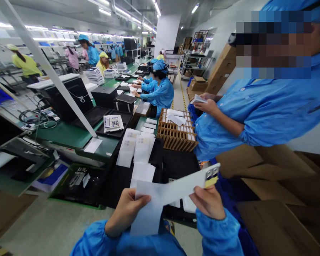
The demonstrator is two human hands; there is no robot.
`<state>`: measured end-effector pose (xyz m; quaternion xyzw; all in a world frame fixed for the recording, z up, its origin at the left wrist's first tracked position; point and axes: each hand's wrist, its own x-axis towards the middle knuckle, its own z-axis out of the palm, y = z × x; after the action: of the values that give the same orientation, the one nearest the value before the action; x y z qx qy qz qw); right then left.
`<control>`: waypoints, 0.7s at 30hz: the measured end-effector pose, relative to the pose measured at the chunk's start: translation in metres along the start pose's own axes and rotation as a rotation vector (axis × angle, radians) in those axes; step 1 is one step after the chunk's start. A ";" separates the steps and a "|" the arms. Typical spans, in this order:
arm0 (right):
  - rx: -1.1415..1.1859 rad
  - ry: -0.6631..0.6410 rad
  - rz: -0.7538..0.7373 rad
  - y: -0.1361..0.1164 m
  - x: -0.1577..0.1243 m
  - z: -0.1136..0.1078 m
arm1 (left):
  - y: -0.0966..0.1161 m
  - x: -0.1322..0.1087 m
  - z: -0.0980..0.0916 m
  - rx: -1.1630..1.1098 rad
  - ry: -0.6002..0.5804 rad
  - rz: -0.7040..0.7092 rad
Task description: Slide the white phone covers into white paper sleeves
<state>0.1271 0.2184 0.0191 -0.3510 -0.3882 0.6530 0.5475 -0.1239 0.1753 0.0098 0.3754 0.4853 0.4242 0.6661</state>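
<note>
Above black trays (pixel 176 163), both hands' grips clench a white phone panel (pixel 186 185) between them

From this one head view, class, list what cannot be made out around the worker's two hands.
- Print on the white paper sheet, head view: blurred.
- Face of the white phone back panel: foreshortened, its far side hidden.
- Left hand fingertips: behind the sheet.
- Right hand palm: turned away.
- Forearms: cut off by the bottom edge.
</note>
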 end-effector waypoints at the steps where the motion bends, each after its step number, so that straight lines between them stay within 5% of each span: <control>1: 0.036 0.077 -0.063 -0.008 0.002 0.003 | -0.001 0.000 0.000 0.011 0.011 0.013; 4: 0.058 0.133 -0.153 -0.025 0.011 0.018 | -0.002 -0.002 0.002 0.049 0.037 0.035; 12: 0.021 -0.004 -0.141 -0.032 0.030 0.038 | 0.002 -0.005 0.009 0.293 0.069 0.251; 14: 0.025 -0.004 -0.146 -0.033 0.030 0.037 | 0.003 -0.004 0.008 0.483 0.143 0.488; 18: 0.068 0.097 -0.172 -0.040 0.021 0.037 | 0.007 -0.003 -0.004 0.876 0.379 1.220; 21: 0.082 0.168 -0.110 -0.046 0.012 0.039 | 0.010 -0.005 -0.016 1.119 0.416 1.434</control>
<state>0.1113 0.2300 0.0777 -0.3602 -0.3326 0.6054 0.6270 -0.1422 0.1757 0.0161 0.7680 0.3809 0.4973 -0.1331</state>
